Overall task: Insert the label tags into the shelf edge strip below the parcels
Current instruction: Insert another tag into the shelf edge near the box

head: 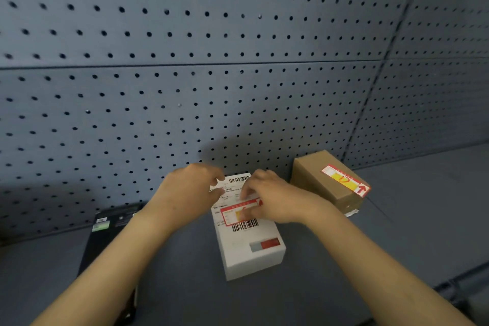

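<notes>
A white parcel (pixel 251 249) lies on the grey shelf (pixel 412 219) in the middle. On top of it is a shipping label with barcodes and a red-and-yellow label tag (pixel 232 216). My left hand (pixel 185 193) curls over the parcel's far left corner. My right hand (pixel 272 200) holds the tag's right end between thumb and fingers and covers part of it. A brown cardboard parcel (pixel 317 185) stands to the right, with a second red-and-yellow tag (pixel 345 180) on its top face.
A flat black parcel (pixel 111 222) lies at the left, partly under my left forearm. A grey pegboard wall (pixel 211 61) closes the back and right side. The shelf's front edge (pixel 452 284) shows at lower right.
</notes>
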A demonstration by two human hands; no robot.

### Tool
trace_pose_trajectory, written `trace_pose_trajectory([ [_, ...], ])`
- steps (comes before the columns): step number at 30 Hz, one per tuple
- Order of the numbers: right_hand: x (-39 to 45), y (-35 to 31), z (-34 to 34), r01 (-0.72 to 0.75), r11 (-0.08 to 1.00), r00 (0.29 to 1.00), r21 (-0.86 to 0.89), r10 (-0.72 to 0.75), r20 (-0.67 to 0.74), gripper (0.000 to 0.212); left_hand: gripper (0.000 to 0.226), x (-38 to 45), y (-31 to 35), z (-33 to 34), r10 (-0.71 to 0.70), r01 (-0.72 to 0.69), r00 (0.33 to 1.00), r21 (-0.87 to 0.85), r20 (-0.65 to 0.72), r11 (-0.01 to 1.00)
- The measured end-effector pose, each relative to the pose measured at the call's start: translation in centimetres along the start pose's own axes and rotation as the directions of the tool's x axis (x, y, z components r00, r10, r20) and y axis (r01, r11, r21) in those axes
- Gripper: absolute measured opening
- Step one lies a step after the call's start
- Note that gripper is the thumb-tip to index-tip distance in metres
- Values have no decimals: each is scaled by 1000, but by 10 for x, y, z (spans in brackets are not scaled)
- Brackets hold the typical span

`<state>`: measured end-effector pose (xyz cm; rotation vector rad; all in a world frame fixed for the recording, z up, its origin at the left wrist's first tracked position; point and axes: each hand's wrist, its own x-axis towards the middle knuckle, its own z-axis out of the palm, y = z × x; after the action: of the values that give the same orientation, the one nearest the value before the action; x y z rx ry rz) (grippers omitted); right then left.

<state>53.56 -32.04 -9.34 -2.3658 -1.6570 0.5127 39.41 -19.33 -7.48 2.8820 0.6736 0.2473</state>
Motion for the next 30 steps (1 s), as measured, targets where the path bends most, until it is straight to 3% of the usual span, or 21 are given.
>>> trace_pose_trajectory([
  [7, 12, 1, -4, -13, 1000, 999, 15, 13, 37, 40, 25, 6, 0, 4, -9, 9, 1000, -12, 1, 1000],
  [12, 10, 2, -3, 27, 985, 999, 168, -29, 14, 28, 24, 4, 6, 4, -47, 46, 999, -29, -10, 999],
  [30, -33, -11, 0, 208, 976, 933, 64, -178, -314, 19, 21, -34, 23, -1, -144, 138, 982, -56, -124, 989],
])
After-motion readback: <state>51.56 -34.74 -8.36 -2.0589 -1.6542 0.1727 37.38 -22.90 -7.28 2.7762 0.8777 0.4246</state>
